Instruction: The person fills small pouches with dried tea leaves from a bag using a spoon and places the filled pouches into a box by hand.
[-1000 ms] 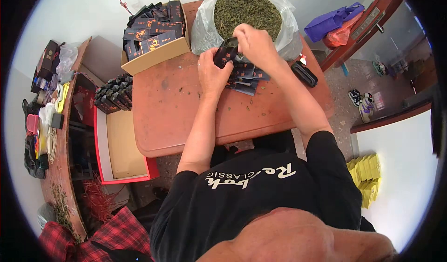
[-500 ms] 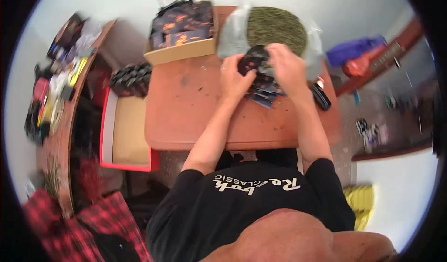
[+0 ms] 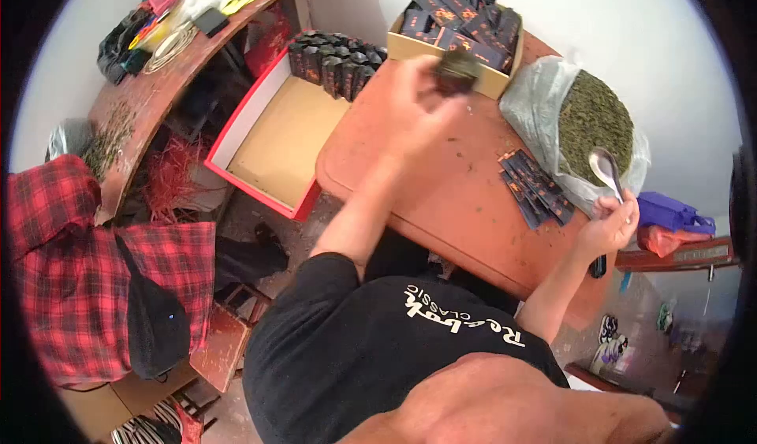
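Note:
Raised over the table, my left hand (image 3: 416, 117) grips a small dark pouch (image 3: 456, 73), blurred by motion, just in front of the cardboard box of packets. My right hand (image 3: 611, 222) is closed around the handle of a metal spoon (image 3: 605, 166). The spoon's bowl is over the near right side of an open clear plastic bag (image 3: 530, 95) full of dried green leaves (image 3: 597, 117). Between the hands, several flat black packets with orange print (image 3: 535, 188) lie fanned out on the reddish table (image 3: 441, 192).
A cardboard box (image 3: 495, 83) of black packets stands at the table's back. Left of the table, a red-edged box (image 3: 264, 140) holds filled pouches (image 3: 335, 61) at its far end. A cluttered shelf (image 3: 169, 89) and a person in a checked shirt (image 3: 71, 278) are further left.
My view has turned left. My hands were together at the pouch; now the left has carried it away toward the boxes, and the right holds a spoon by the leaf bag.

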Motion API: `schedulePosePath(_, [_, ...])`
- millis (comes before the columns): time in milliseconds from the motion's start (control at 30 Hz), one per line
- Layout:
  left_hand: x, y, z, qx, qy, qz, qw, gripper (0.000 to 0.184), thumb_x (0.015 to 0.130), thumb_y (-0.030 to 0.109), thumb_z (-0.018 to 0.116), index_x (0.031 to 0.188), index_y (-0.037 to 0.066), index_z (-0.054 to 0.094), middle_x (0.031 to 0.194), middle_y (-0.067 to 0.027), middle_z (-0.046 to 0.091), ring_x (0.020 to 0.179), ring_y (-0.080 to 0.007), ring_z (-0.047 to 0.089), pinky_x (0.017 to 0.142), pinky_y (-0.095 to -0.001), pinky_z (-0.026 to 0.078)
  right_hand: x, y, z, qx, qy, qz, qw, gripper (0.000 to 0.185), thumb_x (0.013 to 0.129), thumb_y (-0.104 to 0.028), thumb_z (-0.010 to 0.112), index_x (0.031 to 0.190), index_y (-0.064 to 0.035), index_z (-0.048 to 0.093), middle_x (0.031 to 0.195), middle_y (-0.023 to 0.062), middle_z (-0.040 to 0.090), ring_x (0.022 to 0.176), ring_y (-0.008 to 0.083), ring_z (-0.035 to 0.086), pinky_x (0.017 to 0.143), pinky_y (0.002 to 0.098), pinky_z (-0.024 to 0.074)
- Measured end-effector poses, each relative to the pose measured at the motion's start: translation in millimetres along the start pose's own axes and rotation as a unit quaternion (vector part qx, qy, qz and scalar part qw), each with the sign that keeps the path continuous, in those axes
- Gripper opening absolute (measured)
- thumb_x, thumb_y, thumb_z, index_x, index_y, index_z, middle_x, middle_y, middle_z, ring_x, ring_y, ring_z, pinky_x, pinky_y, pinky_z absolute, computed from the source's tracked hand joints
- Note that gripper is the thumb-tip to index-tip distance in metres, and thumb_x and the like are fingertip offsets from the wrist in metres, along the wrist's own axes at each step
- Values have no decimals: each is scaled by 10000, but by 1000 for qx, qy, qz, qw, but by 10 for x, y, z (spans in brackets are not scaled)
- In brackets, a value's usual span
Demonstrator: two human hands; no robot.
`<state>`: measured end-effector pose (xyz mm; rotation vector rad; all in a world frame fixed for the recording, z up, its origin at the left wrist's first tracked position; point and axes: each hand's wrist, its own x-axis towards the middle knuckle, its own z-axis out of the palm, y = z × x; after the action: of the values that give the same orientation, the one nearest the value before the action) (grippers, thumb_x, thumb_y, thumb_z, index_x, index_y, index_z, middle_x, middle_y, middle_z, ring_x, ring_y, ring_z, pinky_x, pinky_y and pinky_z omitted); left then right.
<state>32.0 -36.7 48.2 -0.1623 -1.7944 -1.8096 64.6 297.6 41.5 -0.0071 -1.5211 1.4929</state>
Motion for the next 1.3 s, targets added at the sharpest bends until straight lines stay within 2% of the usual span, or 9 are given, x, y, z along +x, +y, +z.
schedulePosePath(67, [177, -199, -519, -33, 70, 39, 996, 611, 810, 10, 776, 1338, 19, 469, 1099, -105, 652, 953, -190, 680, 785, -310, 585, -30, 28, -5, -8, -5, -4, 1000, 290, 1084, -219, 454, 1142, 35, 579, 669, 45, 599, 588, 98, 520, 541, 211, 410])
schedulePosePath(100, [330, -574, -914, 56, 94, 53, 993, 618, 812, 40, 789, 1340, 14, 470, 1105, -107, 651, 963, -189, 673, 778, -312, 587, -40, 48, -27, -14, -5, -7, 1000, 292, 1085, -221, 452, 1143, 35, 578, 670, 44, 594, 584, 98, 513, 536, 212, 403])
schedulePosePath(133, [351, -460, -1074, 43, 150, -5, 988, 541, 791, 27, 780, 1267, 13, 524, 1104, -94, 644, 977, -183, 653, 837, -315, 565, -40, 100, -71, -10, -13, -4, 1000, 302, 1086, -231, 449, 1147, 39, 572, 669, 44, 587, 579, 98, 500, 533, 217, 392])
schedulePosePath(200, [584, -1253, -1804, 196, 182, 37, 963, 550, 778, 128, 822, 1239, 8, 548, 1119, -108, 660, 985, -194, 656, 863, -338, 543, -43, 158, -85, -14, -4, 4, 1000, 307, 1087, -233, 449, 1149, 42, 569, 667, 43, 582, 577, 98, 497, 538, 217, 392])
schedulePosePath(400, [796, -2910, -2768, 176, 214, -116, 954, 559, 765, 161, 843, 1217, -13, 563, 1139, -128, 663, 1023, -231, 654, 910, -370, 522, 16, 236, -155, -14, 28, 28, 999, 324, 1077, -260, 476, 1141, 49, 549, 645, 40, 562, 566, 96, 478, 536, 217, 375])
schedulePosePath(467, [847, -3177, -2829, 206, 215, -119, 947, 570, 762, 159, 847, 1222, -19, 561, 1128, -131, 669, 1022, -235, 657, 907, -367, 523, 87, 315, -217, 12, 25, 24, 999, 329, 1069, -268, 496, 1134, 51, 545, 638, 41, 562, 559, 95, 472, 530, 214, 361])
schedulePosePath(900, [1104, -3492, -2627, 339, 131, -111, 925, 691, 766, 182, 856, 1318, -56, 516, 1224, -172, 644, 1042, -253, 657, 904, -364, 531, 22, 354, -253, 17, -5, 50, 999, 336, 1059, -284, 522, 1115, 46, 559, 618, 40, 551, 537, 107, 462, 500, 231, 341])
schedulePosePath(1067, [1155, -3897, -2942, 272, 91, -124, 950, 843, 752, 247, 865, 1428, -41, 453, 1344, -189, 587, 1148, -284, 621, 965, -378, 512, -51, 275, -159, -6, 10, 66, 998, 315, 1067, -267, 508, 1117, 39, 567, 618, 38, 551, 538, 98, 474, 492, 222, 338])
schedulePosePath(1300, [965, -3532, -2765, 321, 123, -160, 925, 838, 738, 259, 873, 1434, 14, 476, 1384, -180, 564, 1176, -307, 613, 970, -391, 520, -41, 312, -203, 28, -3, 67, 997, 286, 1074, -235, 482, 1110, 30, 583, 625, 41, 565, 531, 95, 483, 487, 212, 356])
